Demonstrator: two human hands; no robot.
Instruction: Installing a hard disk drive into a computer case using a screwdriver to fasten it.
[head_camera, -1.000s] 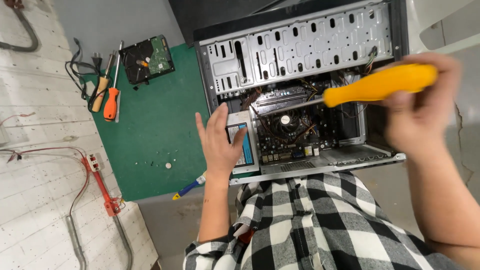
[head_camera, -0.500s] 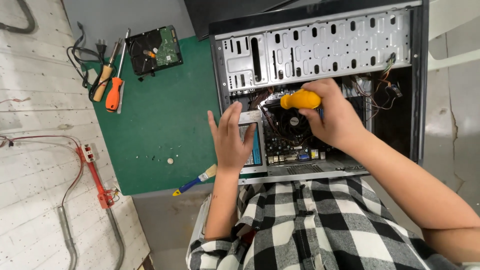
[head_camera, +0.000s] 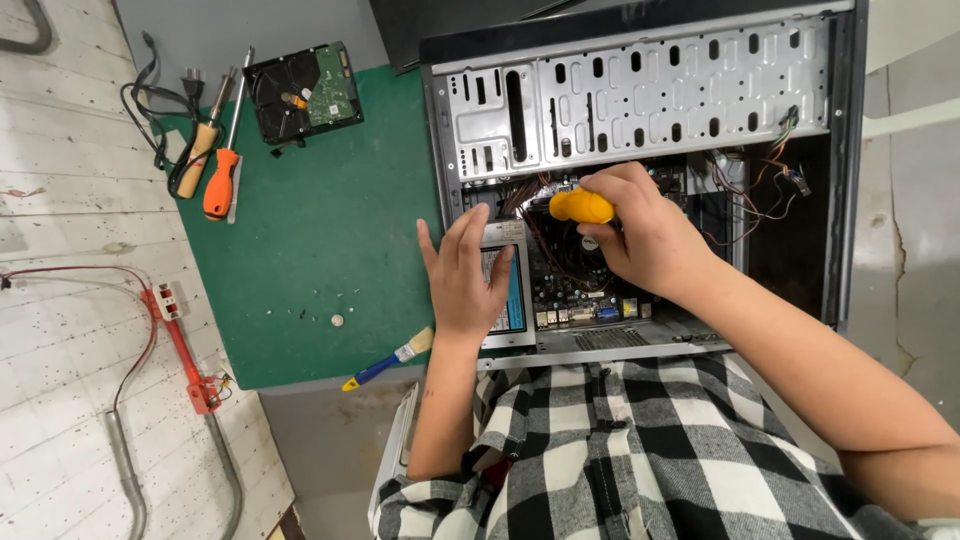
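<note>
An open computer case (head_camera: 640, 95) lies on its side on a green mat (head_camera: 320, 260), its motherboard and wires exposed. My right hand (head_camera: 640, 235) grips a yellow-handled screwdriver (head_camera: 580, 206), held upright over the dark fan area inside the case; its shaft is hidden. My left hand (head_camera: 465, 275) rests flat, fingers spread, on a silver box with a blue label (head_camera: 510, 290) at the case's left side.
On the mat's far left lie two orange-handled screwdrivers (head_camera: 215, 170), a black cable (head_camera: 150, 110) and a bare hard drive (head_camera: 300, 92). A small blue-and-yellow brush (head_camera: 385, 360) and a coin-like disc (head_camera: 337, 321) sit near the mat's front edge. A red tool (head_camera: 185, 350) lies on the white floor.
My right hand brought the screwdriver down from a raised sideways hold into the case, now upright over the fan. My left hand stayed on the silver box.
</note>
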